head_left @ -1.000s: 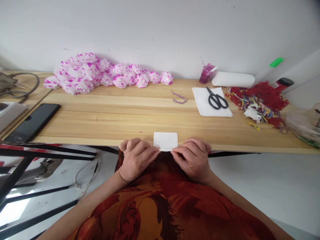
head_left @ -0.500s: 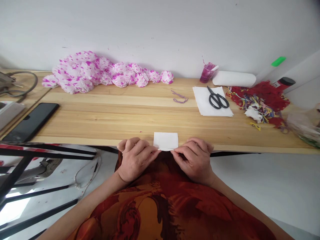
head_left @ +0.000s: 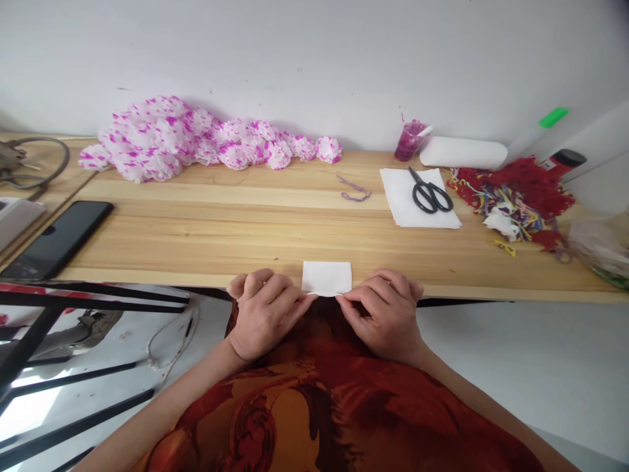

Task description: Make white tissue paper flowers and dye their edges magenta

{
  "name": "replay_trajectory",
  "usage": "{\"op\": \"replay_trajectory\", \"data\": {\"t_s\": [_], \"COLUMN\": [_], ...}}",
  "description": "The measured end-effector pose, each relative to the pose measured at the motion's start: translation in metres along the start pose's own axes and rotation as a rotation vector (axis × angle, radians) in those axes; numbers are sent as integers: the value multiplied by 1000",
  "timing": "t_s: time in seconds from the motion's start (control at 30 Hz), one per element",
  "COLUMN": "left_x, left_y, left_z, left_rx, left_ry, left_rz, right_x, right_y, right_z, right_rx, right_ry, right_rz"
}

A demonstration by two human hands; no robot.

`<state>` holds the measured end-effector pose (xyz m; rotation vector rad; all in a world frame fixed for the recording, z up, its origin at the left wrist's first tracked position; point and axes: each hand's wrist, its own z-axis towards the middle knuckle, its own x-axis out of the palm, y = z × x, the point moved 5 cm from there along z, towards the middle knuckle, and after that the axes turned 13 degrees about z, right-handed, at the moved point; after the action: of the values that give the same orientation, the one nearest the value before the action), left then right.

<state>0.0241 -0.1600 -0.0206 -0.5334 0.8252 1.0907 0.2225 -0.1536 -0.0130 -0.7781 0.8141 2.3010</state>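
A small white piece of paper (head_left: 327,275) lies at the front edge of the wooden table, its near edge turned into a narrow fold. My left hand (head_left: 269,311) pinches the left end of that fold between thumb and fingers. At the right end, my right hand (head_left: 383,313) pinches it the same way. The thumbs are partly hidden. Farther back to the right, black-handled scissors (head_left: 430,196) rest on a stack of white paper sheets (head_left: 400,200).
White-and-magenta paper flowers (head_left: 162,141) are heaped along the wall. A cup of magenta liquid (head_left: 407,144) stands beside a white roll (head_left: 463,153). Red yarn pieces (head_left: 528,187) lie at right, purple string (head_left: 354,195) mid-table, and a phone (head_left: 61,237) at left.
Both hands keep their pinch on the paper and have hardly moved. The fold at its near edge looks slightly more bowed, and the camera view has shifted a little.
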Motion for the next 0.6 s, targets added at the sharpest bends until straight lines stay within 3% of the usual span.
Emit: {"op": "replay_trajectory", "data": {"t_s": [0.1, 0.23, 0.6], "left_x": [0, -2, 0], "left_y": [1, 1, -1], "left_z": [1, 1, -5], "left_rx": [-23, -77, -50], "left_ry": [21, -41, -105], "left_rz": [21, 28, -12], "right_x": [0, -1, 1], "right_y": [-2, -6, -5], "right_z": [0, 1, -7], "right_rx": [51, 103, -45], "right_ry": [21, 7, -103], "right_rz": [-36, -36, 67]}}
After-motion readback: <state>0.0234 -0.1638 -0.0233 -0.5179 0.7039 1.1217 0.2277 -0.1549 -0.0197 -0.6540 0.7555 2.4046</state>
